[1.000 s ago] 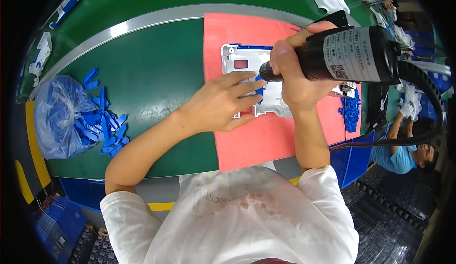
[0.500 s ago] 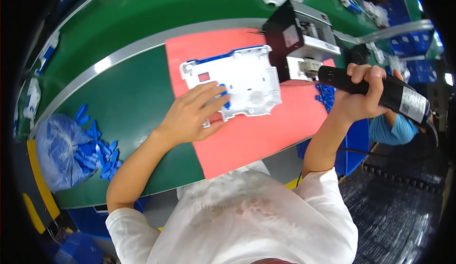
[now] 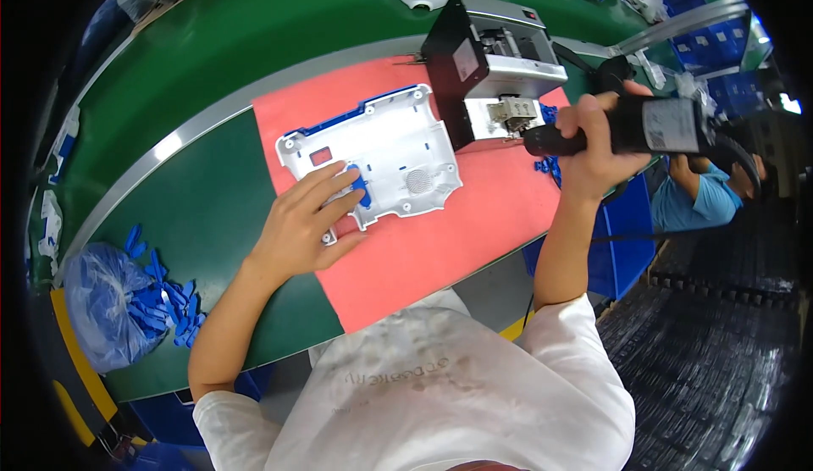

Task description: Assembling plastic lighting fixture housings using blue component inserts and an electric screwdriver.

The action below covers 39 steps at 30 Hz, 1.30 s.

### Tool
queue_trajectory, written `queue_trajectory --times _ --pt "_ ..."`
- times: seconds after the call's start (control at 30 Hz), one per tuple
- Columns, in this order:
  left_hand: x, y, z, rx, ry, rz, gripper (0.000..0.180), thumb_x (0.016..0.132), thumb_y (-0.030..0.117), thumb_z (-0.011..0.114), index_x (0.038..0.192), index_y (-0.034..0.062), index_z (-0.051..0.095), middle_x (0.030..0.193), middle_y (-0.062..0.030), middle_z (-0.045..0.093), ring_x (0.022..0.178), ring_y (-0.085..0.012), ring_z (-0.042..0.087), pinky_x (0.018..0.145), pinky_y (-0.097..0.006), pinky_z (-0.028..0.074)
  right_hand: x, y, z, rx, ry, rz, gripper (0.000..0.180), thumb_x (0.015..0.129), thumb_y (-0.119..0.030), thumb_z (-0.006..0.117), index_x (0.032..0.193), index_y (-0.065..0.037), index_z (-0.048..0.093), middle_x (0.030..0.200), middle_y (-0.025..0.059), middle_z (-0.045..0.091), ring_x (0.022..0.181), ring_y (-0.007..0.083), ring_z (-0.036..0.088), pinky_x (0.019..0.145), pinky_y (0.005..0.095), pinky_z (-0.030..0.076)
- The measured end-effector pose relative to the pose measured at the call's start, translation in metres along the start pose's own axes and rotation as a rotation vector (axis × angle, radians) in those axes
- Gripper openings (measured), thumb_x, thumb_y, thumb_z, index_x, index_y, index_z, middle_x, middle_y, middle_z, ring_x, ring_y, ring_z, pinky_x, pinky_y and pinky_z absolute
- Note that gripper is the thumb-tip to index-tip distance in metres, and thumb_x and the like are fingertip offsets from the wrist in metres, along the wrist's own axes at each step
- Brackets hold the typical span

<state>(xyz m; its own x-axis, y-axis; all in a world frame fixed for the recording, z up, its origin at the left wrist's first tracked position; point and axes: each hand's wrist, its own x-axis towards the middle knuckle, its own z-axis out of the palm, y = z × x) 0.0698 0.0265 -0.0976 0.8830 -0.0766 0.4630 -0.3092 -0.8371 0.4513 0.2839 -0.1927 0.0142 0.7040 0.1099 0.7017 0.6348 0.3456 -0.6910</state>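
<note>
Two hands at work, as we log them. Item one: our left hand (image 3: 298,227) lies flat, fingers spread and released, pressing a white plastic housing (image 3: 373,162) with blue trim onto the red mat (image 3: 440,251); fingertips rest beside a small blue clip (image 3: 359,186) seated in the panel. Item two: our right hand (image 3: 597,136) is clenched around a black electric screwdriver (image 3: 644,125), its tip held at the mouth of a grey screw feeder box (image 3: 495,69) that stands at the mat's far edge, just beside the housing. Item three: a heap of loose blue clips (image 3: 161,301) and a blue-tinted bag (image 3: 97,301) on the green tabletop (image 3: 203,191), well apart to the left. Step in hand, we judge: picking up a screw. Next move calls for carrying the tip across to a screw hole while the left hand steadies the housing.
</note>
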Motion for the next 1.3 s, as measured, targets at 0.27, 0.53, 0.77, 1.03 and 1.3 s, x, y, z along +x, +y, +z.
queue_trajectory --times 0.27,0.53,0.77,1.03,1.3 --pt "0.008 0.008 -0.004 -0.086 -0.001 -0.085 0.056 0.075 0.026 0.074 0.124 0.0050 0.058 0.123 -0.0152 0.059 0.117 -0.0342 0.056 0.093 -0.041 0.049 -0.047 -0.013 0.072 0.154 -0.318 0.071 0.057 0.079 0.007 0.057 0.130 0.000 0.032 0.067 0.0087 0.049 0.046 0.0152 0.047 0.048 0.0342 0.046" --pt "0.006 0.003 -0.003 -0.072 0.006 -0.061 0.053 0.076 0.026 0.070 0.123 0.0054 0.058 0.115 -0.0129 0.059 0.105 -0.0328 0.059 0.085 -0.040 0.051 -0.071 0.012 0.109 0.247 -0.371 0.159 0.050 0.075 0.014 0.061 0.119 0.003 0.041 0.064 0.0052 0.054 0.050 0.0101 0.050 0.050 0.0258 0.044" --pt "0.006 0.002 0.000 -0.090 -0.007 -0.067 0.052 0.073 0.024 0.072 0.118 0.0031 0.059 0.116 -0.0125 0.058 0.110 -0.0333 0.057 0.088 -0.041 0.049 -0.073 0.023 0.105 0.152 -0.441 0.037 0.052 0.077 0.010 0.056 0.124 0.000 0.036 0.060 0.0075 0.052 0.046 0.0141 0.050 0.049 0.0327 0.049" --pt "0.005 0.002 0.002 -0.075 0.021 -0.043 0.052 0.073 0.026 0.072 0.118 0.0025 0.059 0.115 -0.0114 0.059 0.107 -0.0310 0.058 0.086 -0.039 0.050 -0.077 0.025 0.100 0.113 -0.522 0.010 0.052 0.077 0.014 0.057 0.122 -0.002 0.036 0.069 0.0075 0.054 0.048 0.0131 0.051 0.048 0.0308 0.048" --pt "0.005 0.002 0.003 -0.058 0.010 -0.100 0.055 0.073 0.026 0.074 0.119 0.0013 0.057 0.115 -0.0117 0.059 0.109 -0.0316 0.058 0.089 -0.039 0.050 -0.077 0.027 0.095 0.009 -0.671 -0.105 0.050 0.078 0.015 0.056 0.118 -0.004 0.035 0.073 0.0088 0.056 0.050 0.0124 0.053 0.050 0.0276 0.048"
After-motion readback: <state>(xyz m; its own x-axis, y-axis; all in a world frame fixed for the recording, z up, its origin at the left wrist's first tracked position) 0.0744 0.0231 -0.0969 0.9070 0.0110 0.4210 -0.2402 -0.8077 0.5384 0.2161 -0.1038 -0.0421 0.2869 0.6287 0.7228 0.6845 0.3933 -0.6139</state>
